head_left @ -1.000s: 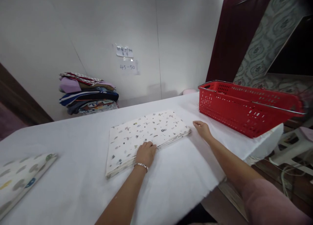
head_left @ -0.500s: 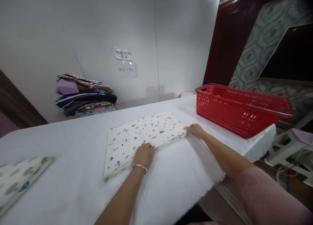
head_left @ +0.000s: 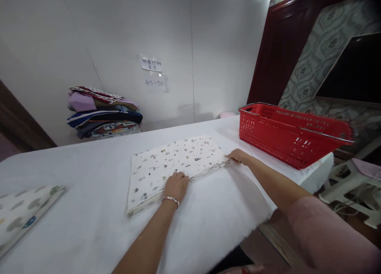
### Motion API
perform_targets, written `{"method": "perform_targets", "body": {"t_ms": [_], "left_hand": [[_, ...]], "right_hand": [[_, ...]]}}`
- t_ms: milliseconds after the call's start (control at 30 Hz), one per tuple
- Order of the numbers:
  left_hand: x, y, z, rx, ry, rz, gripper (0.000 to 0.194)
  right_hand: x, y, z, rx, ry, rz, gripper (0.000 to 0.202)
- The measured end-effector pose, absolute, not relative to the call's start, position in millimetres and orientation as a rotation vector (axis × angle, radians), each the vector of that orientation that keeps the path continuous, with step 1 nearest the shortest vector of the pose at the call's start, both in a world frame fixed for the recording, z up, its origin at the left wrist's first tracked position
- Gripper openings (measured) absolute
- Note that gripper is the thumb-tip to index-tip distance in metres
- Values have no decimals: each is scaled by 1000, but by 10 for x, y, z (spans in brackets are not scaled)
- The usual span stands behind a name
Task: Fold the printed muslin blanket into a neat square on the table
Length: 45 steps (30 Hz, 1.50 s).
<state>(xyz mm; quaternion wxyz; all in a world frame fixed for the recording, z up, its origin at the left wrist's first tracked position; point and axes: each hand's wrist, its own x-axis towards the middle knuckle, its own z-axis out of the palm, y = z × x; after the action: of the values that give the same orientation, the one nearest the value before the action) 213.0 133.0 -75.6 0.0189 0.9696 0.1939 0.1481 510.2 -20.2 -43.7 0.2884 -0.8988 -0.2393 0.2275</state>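
A folded white cloth with small printed motifs (head_left: 175,163) lies flat on the white-covered table (head_left: 98,210), its layers showing along the near edge. My left hand (head_left: 176,186), with a silver bracelet at the wrist, rests on the middle of that near edge, fingers together over the layers. At the cloth's right corner, my right hand (head_left: 237,156) pinches the edge between thumb and fingers.
Another folded printed cloth (head_left: 26,210) lies at the table's left. A pile of folded fabrics (head_left: 104,113) stands against the wall at the back left. The red basket (head_left: 291,133) sits at the table's right end, with a pink-topped stool (head_left: 366,167) beyond.
The view has shifted slightly. Both hands remain at the same places on the cloth, and the right hand's fingers are curled a little more at the corner.
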Motion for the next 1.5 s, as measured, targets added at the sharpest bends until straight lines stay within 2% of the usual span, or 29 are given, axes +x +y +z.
{"method": "perform_targets", "body": {"t_ms": [167, 700, 1000, 1500], "left_hand": [[2129, 1337, -767, 2991, 600, 466, 25], [2126, 1346, -746, 2997, 614, 423, 24], [2138, 1355, -765, 3013, 618, 428, 25], [2139, 1355, -763, 2977, 634, 414, 24]], "right_hand": [[5140, -201, -471, -2494, -679, 685, 43], [5159, -144, -442, -2521, -664, 739, 39], [5124, -124, -375, -2383, -598, 855, 36], [5083, -89, -419, -2652, -609, 798, 40]]}}
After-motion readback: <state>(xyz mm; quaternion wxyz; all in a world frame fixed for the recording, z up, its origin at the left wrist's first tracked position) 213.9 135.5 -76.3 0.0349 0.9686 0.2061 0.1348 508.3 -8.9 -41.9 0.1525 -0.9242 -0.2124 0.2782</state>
